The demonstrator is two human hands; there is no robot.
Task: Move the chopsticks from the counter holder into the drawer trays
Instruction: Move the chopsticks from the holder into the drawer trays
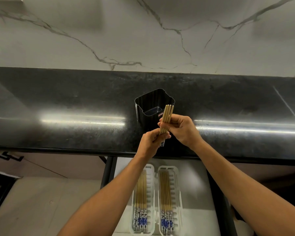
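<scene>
A bundle of several wooden chopsticks (167,116) is held in front of the black square holder (153,99) on the dark counter. My left hand (150,142) grips the bundle's lower part, where blue-and-white patterned ends peek out below the fingers. My right hand (180,128) is closed around its middle. The tan tips point up and away. The holder looks empty inside. Below the counter, an open drawer holds two white trays: the left tray (152,193) and the right tray (178,189). Each has several chopsticks lying lengthwise, patterned ends toward me.
The black counter (58,106) runs across the view, with a marble wall (109,31) behind it. The drawer's dark frame (107,172) borders the trays. A pale floor (41,201) lies at the lower left.
</scene>
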